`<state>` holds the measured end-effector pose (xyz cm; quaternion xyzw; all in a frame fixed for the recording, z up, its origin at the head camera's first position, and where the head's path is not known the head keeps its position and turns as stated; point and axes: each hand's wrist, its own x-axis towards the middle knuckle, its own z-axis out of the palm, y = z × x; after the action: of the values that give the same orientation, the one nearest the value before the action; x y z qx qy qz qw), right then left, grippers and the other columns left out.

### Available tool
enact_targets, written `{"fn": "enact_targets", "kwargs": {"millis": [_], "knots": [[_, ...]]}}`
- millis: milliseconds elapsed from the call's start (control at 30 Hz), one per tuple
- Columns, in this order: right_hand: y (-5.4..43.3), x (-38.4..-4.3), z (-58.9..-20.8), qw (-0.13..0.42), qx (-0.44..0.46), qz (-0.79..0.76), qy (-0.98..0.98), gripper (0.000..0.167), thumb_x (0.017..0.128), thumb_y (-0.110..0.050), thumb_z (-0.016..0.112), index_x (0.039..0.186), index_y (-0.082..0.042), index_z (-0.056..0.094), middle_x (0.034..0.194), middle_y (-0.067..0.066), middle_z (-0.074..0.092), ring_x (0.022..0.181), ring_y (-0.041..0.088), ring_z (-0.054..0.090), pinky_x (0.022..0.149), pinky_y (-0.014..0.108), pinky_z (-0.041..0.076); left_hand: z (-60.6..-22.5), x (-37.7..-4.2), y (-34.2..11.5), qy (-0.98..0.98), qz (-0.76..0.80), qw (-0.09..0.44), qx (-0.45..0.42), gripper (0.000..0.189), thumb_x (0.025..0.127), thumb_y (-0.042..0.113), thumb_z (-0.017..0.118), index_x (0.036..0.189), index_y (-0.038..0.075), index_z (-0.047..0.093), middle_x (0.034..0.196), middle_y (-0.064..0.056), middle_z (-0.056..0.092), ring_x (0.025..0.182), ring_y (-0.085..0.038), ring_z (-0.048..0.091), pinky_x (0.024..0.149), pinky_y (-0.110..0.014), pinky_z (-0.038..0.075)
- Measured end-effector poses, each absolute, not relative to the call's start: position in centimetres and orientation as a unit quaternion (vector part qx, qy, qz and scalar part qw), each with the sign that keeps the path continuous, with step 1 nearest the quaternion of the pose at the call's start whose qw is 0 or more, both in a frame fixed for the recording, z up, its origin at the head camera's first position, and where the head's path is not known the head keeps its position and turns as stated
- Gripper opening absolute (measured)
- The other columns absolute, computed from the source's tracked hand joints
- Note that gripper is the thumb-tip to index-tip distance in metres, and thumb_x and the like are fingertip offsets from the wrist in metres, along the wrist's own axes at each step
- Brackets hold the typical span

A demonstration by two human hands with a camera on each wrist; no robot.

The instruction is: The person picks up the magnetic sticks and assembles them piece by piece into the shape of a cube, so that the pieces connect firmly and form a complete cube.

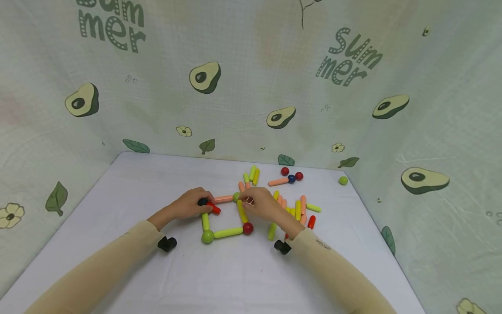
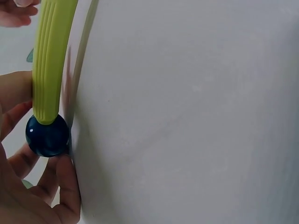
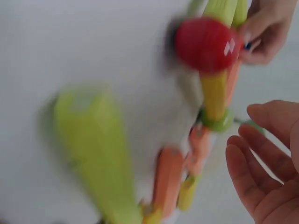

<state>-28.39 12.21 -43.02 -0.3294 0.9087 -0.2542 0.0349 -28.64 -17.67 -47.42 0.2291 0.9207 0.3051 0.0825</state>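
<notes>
My left hand (image 1: 193, 203) grips a dark blue ball (image 2: 47, 135), its fingers curled round the ball. A lime rod (image 2: 53, 60) runs from this ball, and a red rod (image 1: 213, 208) shows at the thumb. The ball is one corner of a four-sided frame lying on the table. A salmon rod (image 1: 224, 199) leads to a green ball (image 1: 236, 197), then a yellow rod (image 1: 242, 212) to a red ball (image 3: 207, 45). A lime rod (image 1: 228, 233) joins that to another green ball (image 1: 208, 237). My right hand (image 3: 273, 161), fingers relaxed and holding nothing, hovers beside the frame's far right corner.
Right of the frame lie several loose rods, yellow, salmon and lime (image 3: 96, 154), partly behind the right forearm. Farther back are two red balls (image 1: 285, 171) and a salmon rod (image 1: 278, 182) with a blue ball (image 1: 292, 179). A patterned cloth (image 1: 243, 87) rises behind the table.
</notes>
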Motion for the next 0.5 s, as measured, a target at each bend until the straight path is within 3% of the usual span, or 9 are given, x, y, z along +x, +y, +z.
{"fn": "enact_targets", "kwargs": {"millis": [200, 333, 500], "knots": [[16.3, -30.0, -43.0, 0.060, -0.312, -0.197, 0.927, 0.030, 0.098, -0.002, 0.072, 0.126, -0.009, 0.077, 0.124, 0.005, 0.072, 0.109, 0.025, 0.064, 0.097, 0.038, 0.056, -47.5, -28.7, -17.6, 0.922, 0.304, 0.086, 0.223, 0.014, 0.099, 0.027, 0.076, 0.113, 0.024, 0.074, 0.118, -0.003, 0.065, 0.111, -0.026, 0.059, 0.104, -0.055, 0.050], [17.7, -30.7, -43.3, 0.056, -0.334, -0.152, 0.929, 0.030, 0.095, 0.005, 0.071, 0.122, -0.005, 0.079, 0.121, 0.007, 0.072, 0.111, 0.025, 0.064, 0.101, 0.040, 0.056, -47.5, -28.6, -17.6, 0.922, 0.307, 0.086, 0.221, 0.015, 0.099, 0.027, 0.077, 0.114, 0.024, 0.074, 0.117, -0.003, 0.064, 0.110, -0.026, 0.059, 0.103, -0.055, 0.050], [18.4, -31.2, -44.1, 0.037, -0.358, -0.122, 0.925, 0.024, 0.093, 0.001, 0.078, 0.116, -0.005, 0.081, 0.115, 0.006, 0.073, 0.111, 0.025, 0.062, 0.103, 0.041, 0.054, -47.3, -28.4, -17.4, 0.922, 0.312, 0.088, 0.212, 0.017, 0.099, 0.029, 0.077, 0.115, 0.024, 0.074, 0.117, -0.004, 0.065, 0.110, -0.026, 0.059, 0.103, -0.054, 0.050]]}}
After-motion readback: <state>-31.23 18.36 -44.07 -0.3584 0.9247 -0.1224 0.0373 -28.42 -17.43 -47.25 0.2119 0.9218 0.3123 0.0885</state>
